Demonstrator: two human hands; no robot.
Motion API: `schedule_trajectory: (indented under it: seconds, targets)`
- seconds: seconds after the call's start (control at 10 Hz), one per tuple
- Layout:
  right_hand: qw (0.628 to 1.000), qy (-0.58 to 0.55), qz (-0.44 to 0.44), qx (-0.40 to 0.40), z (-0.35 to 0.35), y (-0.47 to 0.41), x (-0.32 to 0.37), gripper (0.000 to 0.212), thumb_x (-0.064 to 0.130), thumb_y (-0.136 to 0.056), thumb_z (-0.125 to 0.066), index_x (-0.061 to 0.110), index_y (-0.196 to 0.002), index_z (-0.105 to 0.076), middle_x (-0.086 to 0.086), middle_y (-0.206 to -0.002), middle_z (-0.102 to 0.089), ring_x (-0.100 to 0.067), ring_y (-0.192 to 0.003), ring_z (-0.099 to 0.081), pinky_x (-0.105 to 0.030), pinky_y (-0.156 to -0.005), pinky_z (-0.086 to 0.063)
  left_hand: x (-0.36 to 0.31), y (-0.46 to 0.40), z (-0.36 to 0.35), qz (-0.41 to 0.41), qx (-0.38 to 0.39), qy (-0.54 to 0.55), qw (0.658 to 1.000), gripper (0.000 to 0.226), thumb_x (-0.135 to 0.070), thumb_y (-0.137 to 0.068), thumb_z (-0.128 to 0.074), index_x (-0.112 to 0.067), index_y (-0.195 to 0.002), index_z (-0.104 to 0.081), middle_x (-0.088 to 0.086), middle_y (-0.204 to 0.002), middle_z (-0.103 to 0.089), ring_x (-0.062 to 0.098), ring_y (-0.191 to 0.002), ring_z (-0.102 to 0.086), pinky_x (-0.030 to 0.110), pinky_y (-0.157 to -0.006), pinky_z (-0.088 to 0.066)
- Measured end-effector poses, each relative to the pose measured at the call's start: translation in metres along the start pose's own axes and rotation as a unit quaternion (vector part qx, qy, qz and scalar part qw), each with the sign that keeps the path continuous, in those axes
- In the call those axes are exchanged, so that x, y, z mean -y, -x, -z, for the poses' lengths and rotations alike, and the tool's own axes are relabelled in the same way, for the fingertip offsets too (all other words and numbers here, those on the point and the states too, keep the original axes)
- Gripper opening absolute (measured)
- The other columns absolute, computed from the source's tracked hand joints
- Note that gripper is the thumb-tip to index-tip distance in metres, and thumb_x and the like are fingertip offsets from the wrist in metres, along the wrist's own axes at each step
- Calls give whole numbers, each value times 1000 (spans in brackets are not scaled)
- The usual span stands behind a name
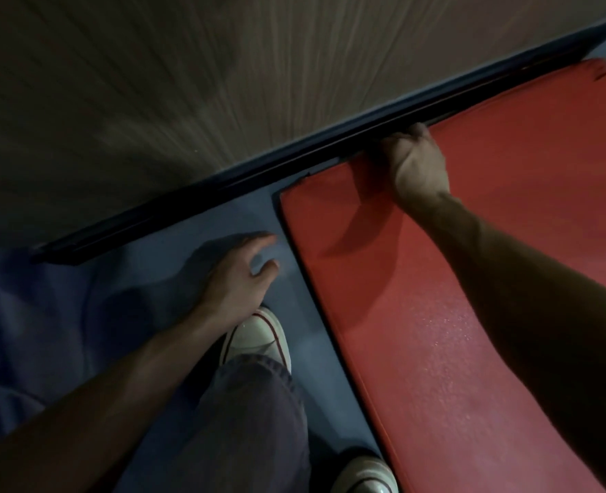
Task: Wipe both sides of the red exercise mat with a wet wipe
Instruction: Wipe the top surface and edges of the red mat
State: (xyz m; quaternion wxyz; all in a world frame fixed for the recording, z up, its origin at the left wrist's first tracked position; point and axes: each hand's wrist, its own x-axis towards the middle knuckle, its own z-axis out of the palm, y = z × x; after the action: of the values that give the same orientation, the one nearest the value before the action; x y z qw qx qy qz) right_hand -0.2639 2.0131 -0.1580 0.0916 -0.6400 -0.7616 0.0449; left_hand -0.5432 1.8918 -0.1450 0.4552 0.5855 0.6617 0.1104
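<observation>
The right hand (417, 161) reaches to the far long edge of the red exercise mat (472, 279), at about 1 o'clock from the middle of the view. Its fingers curl down over that edge, next to the dark baseboard (294, 161), and grip the mat; the fingertips are hidden behind the edge, so how deeply they hook under cannot be told. No wipe can be made out in this hand.

The left hand (239, 275) hovers over the blue floor (152, 279) at about 8 o'clock from the right hand, just beside the mat's short end and not touching it. Its fingers are loosely spread and slightly bent, holding nothing. Its shadow falls on the floor behind it.

The mat, 1 in number, lies flat on the blue floor, filling the 3 to 5 o'clock part of the view, with its long side running along the baseboard beneath a wood-grain wall (187, 83).

2 white sneakers show: 1 (258, 338) just below the left wrist at 6 o'clock, the other (369, 475) at the bottom edge, touching or nearly touching the mat's side. A dark trouser leg (255, 421) covers the first sneaker's heel.
</observation>
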Motion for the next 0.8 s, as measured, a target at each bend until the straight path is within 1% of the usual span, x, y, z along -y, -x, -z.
schedule_trajectory:
  seconds: [0.1,0.2,0.3,0.4,0.5,0.6,0.7,0.8]
  targets:
    - [993,-84,86,19,-16,12,64,36,25,-94,-47,9,-109,-75,-12,-106,-73,-38,-104,-61,-43,-93,-49,4,-5,2,15,-6,7,1000,45,-17,-99,-63,-18,-144,-58,-3,-146,-58,10,-135,-51,20,-109,-35]
    - [977,-120,171,43,-32,13,85,28,19,-93,-50,13,-105,-76,-6,-98,-74,-34,-96,-61,-34,-82,-53,4,-6,3,38,-8,22,999,44,-26,-100,-61,-27,-144,-57,-4,-143,-60,12,-133,-54,32,-110,-43]
    - [990,-43,123,61,-33,-9,42,30,24,-97,-49,16,-114,-72,-6,-120,-69,-24,-114,-55,-8,-90,-34,4,-6,5,46,-17,35,998,42,-24,-100,-62,-26,-141,-59,-5,-142,-61,11,-132,-54,32,-112,-42]
    - [997,13,52,50,-42,-15,14,19,22,-96,-55,14,-103,-71,-11,-113,-67,-20,-107,-53,2,-79,-22,7,-4,7,54,-22,34,998,41,-21,-99,-62,-24,-141,-60,-2,-140,-62,14,-131,-55,32,-112,-41]
    - [997,-30,70,25,-33,11,80,17,20,-92,-55,15,-92,-72,-9,-97,-68,-26,-96,-57,-24,-87,-42,4,-3,9,75,-11,36,996,44,-26,-98,-62,-26,-141,-60,-2,-139,-62,15,-131,-56,38,-113,-43]
    - [978,-125,144,86,-32,21,118,33,27,-94,-40,18,-97,-72,-1,-93,-70,-24,-92,-54,-40,-76,-49,-2,-5,13,73,-18,31,997,60,-48,-81,-55,-31,-138,-62,-4,-135,-64,14,-127,-58,44,-111,-46]
    - [974,-131,172,67,-34,11,97,34,27,-95,-43,21,-105,-75,0,-102,-73,-22,-95,-55,-33,-83,-48,1,-6,18,80,-16,29,996,55,-42,-87,-57,-30,-140,-60,-3,-137,-63,13,-129,-57,44,-113,-45]
    - [989,-121,88,3,-27,-3,53,15,15,-91,-59,16,-90,-74,-8,-87,-72,-33,-83,-61,-38,-86,-44,7,-8,21,70,-21,18,997,43,-27,-98,-61,-28,-141,-60,-1,-138,-62,14,-130,-56,42,-113,-44]
